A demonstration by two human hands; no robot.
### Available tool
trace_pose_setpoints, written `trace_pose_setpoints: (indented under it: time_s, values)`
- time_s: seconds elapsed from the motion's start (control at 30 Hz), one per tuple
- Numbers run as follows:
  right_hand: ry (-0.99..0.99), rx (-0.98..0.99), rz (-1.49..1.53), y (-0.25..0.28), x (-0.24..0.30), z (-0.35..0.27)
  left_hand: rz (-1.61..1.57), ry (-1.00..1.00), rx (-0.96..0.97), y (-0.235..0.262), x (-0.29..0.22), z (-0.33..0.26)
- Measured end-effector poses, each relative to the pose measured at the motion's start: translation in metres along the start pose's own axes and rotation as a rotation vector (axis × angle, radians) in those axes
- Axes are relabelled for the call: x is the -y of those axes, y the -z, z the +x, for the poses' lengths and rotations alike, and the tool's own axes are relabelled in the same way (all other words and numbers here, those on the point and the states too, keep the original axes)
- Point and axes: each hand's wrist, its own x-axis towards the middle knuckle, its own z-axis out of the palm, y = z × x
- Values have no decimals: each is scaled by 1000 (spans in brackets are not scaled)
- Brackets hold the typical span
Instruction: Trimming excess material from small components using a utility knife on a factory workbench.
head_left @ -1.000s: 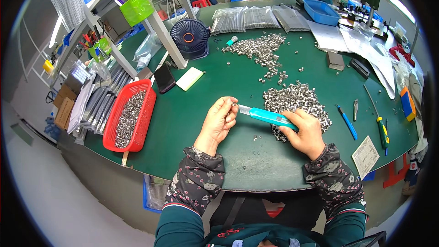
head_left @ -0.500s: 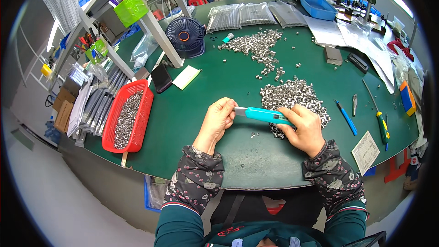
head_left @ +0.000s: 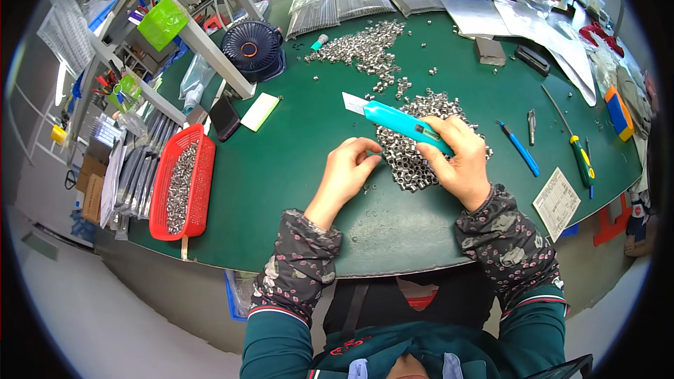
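My right hand [head_left: 460,158] is wrapped round a turquoise box cutter [head_left: 404,124], its wide blade out and pointing to the far left. The knife is held above a heap of small metal rings [head_left: 411,165]. Beside the heap's left edge is my left hand [head_left: 347,172], its fingers curled and the thumb close to the index finger. Whatever may be between those fingertips is too small to make out. A few tiny bits lie on the green table [head_left: 295,189] near this hand.
A red basket [head_left: 156,203] of metal pieces stands at the left, near a phone [head_left: 225,118] and a fan [head_left: 253,49]. More rings [head_left: 361,48] spread farther back. At the right lie a blue pen-like tool [head_left: 519,149], a screwdriver [head_left: 581,161] and a printed card [head_left: 557,203].
The knife has moved away from my left hand, its blade now tilted up toward the far left. My left fingers have left the blade and are lower, beside the rings. The view has shifted slightly.
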Motion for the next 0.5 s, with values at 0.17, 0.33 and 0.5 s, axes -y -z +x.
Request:
trace_pose_setpoints:
  time_s: [0.17, 0.33, 0.5]
  values:
    - [-11, 11, 5, 2, 1, -1, 263, -145, -2, -13, 0, 3]
    - [-10, 14, 25, 3, 2, 1, 246, -63, 24, -7, 0, 5]
    - [-7, 38, -2, 0, 1, 1, 119, -82, 8, 5, 7, 7]
